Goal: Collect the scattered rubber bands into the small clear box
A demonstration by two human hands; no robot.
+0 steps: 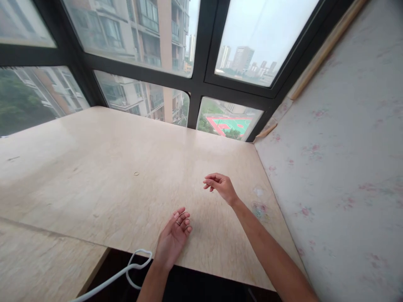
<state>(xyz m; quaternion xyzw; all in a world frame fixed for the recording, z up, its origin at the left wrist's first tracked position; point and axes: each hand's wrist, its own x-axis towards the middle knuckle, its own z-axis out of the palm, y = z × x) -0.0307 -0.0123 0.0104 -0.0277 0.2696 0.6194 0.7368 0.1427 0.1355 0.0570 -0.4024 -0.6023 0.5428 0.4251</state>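
Observation:
My left hand (174, 239) rests palm up near the front edge of the stone sill, its fingers loosely curled and apart. It holds nothing, and a thin ring (178, 223) circles one finger. Just above the sill, further forward and to the right, my right hand (219, 184) has thumb and forefinger pinched together. Whatever is between those fingertips is too small to name. A small pale loop (136, 173) lies on the sill to the left, apart from both hands. Beside my right forearm is a clear plastic container (260, 209) with small coloured things inside.
The pale marble-like sill (103, 155) stretches to dark-framed windows (195, 84) at the back. A flowered wallpaper wall (340, 159) bounds the right side. A white cable (116, 274) loops below the front edge, left of my left forearm.

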